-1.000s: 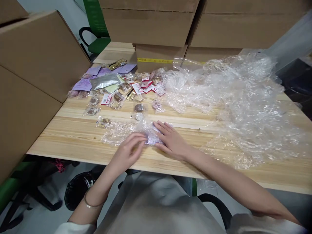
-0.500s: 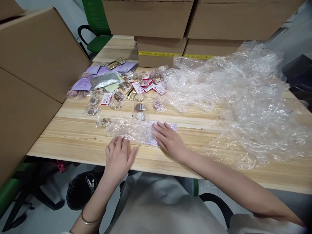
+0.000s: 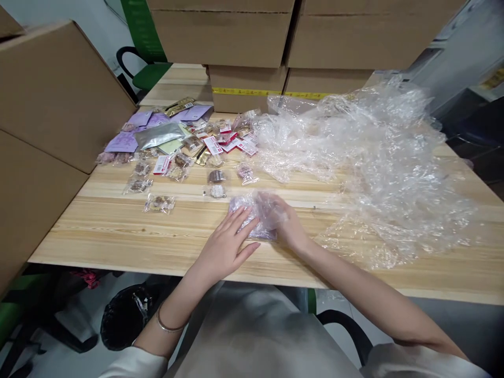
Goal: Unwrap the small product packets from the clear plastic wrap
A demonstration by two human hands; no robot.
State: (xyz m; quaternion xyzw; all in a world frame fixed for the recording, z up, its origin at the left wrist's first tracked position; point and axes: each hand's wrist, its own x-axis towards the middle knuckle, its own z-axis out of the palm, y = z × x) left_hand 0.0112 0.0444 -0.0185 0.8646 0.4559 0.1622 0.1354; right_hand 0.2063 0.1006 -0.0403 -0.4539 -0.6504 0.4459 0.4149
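Film (image 3: 250, 199) that trailed left now lies over the purple packet (image 3: 266, 234), so one fold seems done; the packet sits on the table (image 3: 118, 226) under the left hand (image 3: 224, 247), fingers slightly spread, the right hand (image 3: 289, 223) curled at its right end, pinch unclear

Table (image 3: 118, 226): wrapped packet (image 3: 266, 233) near the front edge; plastic film (image 3: 378, 168) heaped over the right side
Wrapped packet: left hand (image 3: 226, 244) on its left part; right hand (image 3: 286, 223) at its right side
Packet pile (image 3: 165, 136): back left on the table, between left carton (image 3: 51, 89) and plastic film
Loose packets (image 3: 216, 176): between packet pile and wrapped packet; one more farther left
Stacked cartons (image 3: 220, 39): behind packet pile and plastic film
Chair (image 3: 151, 73): far left, in the gap between left carton and stacked cartons
Bin (image 3: 122, 320): on the floor, below the table's front edge, left
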